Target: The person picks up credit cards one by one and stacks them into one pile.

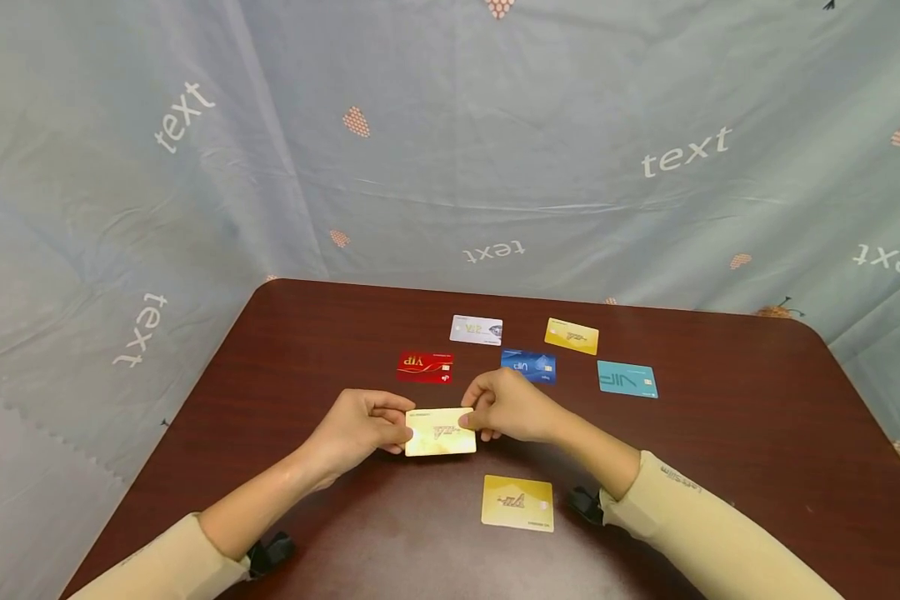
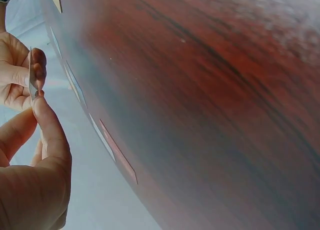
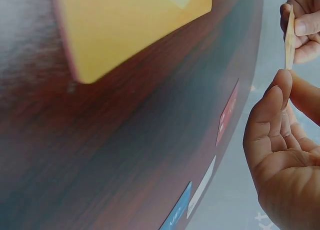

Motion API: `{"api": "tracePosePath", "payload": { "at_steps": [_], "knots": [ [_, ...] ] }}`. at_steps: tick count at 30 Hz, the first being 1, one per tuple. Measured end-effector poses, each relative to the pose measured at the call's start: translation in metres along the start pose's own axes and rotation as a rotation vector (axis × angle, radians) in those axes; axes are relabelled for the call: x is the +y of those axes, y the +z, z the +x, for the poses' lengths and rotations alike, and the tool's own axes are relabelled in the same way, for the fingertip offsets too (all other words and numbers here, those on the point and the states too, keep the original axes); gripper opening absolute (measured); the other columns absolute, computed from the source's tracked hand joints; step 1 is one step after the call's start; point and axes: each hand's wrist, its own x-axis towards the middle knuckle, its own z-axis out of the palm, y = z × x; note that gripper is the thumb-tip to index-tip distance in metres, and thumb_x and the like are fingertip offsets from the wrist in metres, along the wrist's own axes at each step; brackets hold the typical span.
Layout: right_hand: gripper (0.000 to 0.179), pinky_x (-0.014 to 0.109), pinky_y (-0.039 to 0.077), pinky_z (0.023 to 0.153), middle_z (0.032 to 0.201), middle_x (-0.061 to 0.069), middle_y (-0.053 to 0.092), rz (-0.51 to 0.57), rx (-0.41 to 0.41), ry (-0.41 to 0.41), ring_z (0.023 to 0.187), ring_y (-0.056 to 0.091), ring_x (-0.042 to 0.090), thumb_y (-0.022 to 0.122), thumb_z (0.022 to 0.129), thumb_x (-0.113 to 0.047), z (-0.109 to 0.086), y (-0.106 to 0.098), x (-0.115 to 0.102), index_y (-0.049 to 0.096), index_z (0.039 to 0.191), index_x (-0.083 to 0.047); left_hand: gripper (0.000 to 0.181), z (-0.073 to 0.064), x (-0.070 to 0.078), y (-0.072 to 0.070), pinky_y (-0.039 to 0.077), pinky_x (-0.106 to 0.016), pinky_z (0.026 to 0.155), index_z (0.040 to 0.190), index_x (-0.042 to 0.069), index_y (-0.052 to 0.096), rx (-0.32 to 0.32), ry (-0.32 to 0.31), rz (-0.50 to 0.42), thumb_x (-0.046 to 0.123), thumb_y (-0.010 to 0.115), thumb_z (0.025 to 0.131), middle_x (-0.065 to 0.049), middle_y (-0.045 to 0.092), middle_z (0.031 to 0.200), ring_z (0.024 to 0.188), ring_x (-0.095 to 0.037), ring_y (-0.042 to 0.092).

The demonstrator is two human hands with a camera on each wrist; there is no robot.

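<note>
A gold plastic card (image 1: 441,432) is held up off the table between my two hands, its printed face toward the head camera. My left hand (image 1: 356,429) pinches its left edge between thumb and fingers. The opposite edge is pinched by my right hand (image 1: 513,407). From the left wrist view the card (image 2: 33,75) appears nearly edge-on. A second gold card (image 1: 517,503) lies flat on the table below my right hand. Just beyond that hand lies a blue VIP card (image 1: 528,366), partly covered by its fingers. The red VIP card (image 1: 425,367) lies beyond the held card.
Farther back on the dark wooden table (image 1: 322,333) lie a silver-white card (image 1: 476,330) and another gold card (image 1: 572,336). A teal card (image 1: 627,379) lies to the right. Behind the table hangs a grey-blue cloth (image 1: 420,167) with printed words.
</note>
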Motion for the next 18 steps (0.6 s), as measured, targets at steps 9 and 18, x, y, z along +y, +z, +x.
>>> {"api": "tracePosePath", "payload": {
  "at_steps": [9,18],
  "knots": [
    [0.014,0.044,0.062,0.060,0.066,0.006,0.069,0.016,0.001,0.003,0.062,0.069,0.036,0.081,0.091,-0.010,-0.015,-0.006,0.007,0.070,0.094,-0.002,0.044,0.002,0.005,0.009,0.064,-0.033,0.073,0.127,-0.016,0.064,-0.058,-0.005,0.002,-0.007,0.076,0.087,-0.012,0.071,0.088,0.075,-0.020,0.069],
    [0.011,0.044,0.061,0.059,0.066,0.004,0.069,0.007,-0.004,0.007,0.062,0.069,0.036,0.080,0.092,-0.010,-0.031,-0.009,0.016,0.070,0.093,-0.004,0.043,0.003,0.006,0.022,0.064,-0.033,0.071,0.126,-0.015,0.065,-0.097,0.001,-0.024,-0.007,0.077,0.085,-0.011,0.070,0.086,0.072,-0.021,0.070]
  ]
}}
